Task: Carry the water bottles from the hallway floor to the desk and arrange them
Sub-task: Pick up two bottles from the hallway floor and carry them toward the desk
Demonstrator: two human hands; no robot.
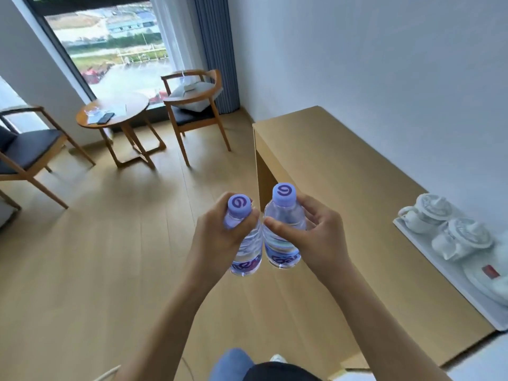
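Note:
I hold two small clear water bottles with purple caps upright in front of me, side by side above the wooden floor. My left hand (217,233) grips the left bottle (247,254) around its neck and shoulder. My right hand (316,235) grips the right bottle (283,237) around its upper body, thumb across the front. The two bottles nearly touch. The light wooden desk (330,166) stands against the wall to the right, its near corner just behind the right bottle.
A white tray (445,273) with white cups and a kettle sits at the desk's right end. A round wooden table (112,112) with a phone and papers and two wooden chairs (195,105) stand near the window. Wooden floor lies to the left.

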